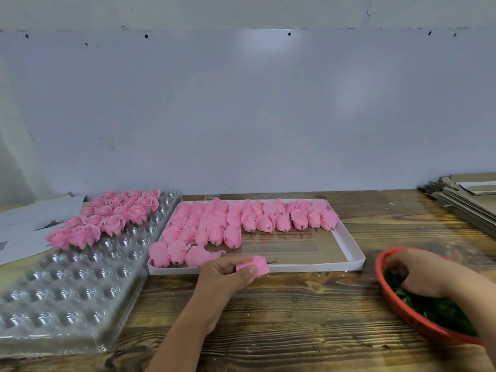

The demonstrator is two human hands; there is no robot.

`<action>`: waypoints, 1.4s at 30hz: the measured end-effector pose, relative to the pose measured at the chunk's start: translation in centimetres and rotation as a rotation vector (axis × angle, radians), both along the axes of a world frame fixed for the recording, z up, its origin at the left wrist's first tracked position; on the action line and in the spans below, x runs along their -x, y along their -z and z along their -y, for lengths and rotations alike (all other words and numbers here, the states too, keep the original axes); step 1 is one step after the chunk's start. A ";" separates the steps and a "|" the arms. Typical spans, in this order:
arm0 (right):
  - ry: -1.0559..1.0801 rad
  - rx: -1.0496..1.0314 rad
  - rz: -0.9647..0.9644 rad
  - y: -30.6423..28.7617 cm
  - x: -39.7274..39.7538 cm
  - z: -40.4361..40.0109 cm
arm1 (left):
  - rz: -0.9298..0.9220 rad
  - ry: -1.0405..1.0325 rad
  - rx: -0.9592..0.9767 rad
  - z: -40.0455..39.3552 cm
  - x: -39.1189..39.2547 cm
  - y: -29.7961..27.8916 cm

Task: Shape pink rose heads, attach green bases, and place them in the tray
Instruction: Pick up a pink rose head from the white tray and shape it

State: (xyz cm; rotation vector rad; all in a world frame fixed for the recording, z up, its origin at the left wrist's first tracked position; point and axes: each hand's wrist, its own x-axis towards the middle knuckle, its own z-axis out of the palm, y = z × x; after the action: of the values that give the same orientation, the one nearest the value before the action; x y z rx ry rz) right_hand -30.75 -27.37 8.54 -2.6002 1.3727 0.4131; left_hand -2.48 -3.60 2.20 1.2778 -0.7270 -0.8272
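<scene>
My left hand [228,275] grips a pink rose head [258,265] just in front of the white box, its short stem pointing right. My right hand [418,272] reaches into the red bowl [394,304] among the green bases [434,307]; its fingertips are hidden in them. The white cardboard box [349,242] holds several unshaped pink buds [214,226]. On the left, a clear plastic tray [67,285] carries several finished roses [112,216] in its far rows.
The wooden table [295,318] runs under everything. Flat cardboard sheets [461,197] are stacked at the far right. White paper [32,218] lies behind the clear tray. A pale wall stands close behind.
</scene>
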 end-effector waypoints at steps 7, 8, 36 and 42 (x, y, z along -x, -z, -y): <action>0.053 0.086 0.050 -0.3 1.1 0.7 | -0.019 -0.002 0.003 0.0 0.0 0.2; 0.074 0.087 0.069 -0.4 1.4 0.8 | -0.020 -0.002 -0.002 0.0 0.0 0.2; 0.190 0.072 0.126 1.5 -0.7 1.5 | 0.002 -0.001 -0.013 0.3 -0.3 0.6; 0.225 0.117 0.140 0.7 -0.8 0.8 | 0.000 -0.002 -0.010 0.2 -0.3 0.6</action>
State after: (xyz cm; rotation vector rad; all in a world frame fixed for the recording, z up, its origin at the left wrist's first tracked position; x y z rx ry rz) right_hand -29.97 -28.15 7.80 -2.4685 1.6607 0.1193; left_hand -2.13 -3.81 1.59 1.2876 -0.7225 -0.8297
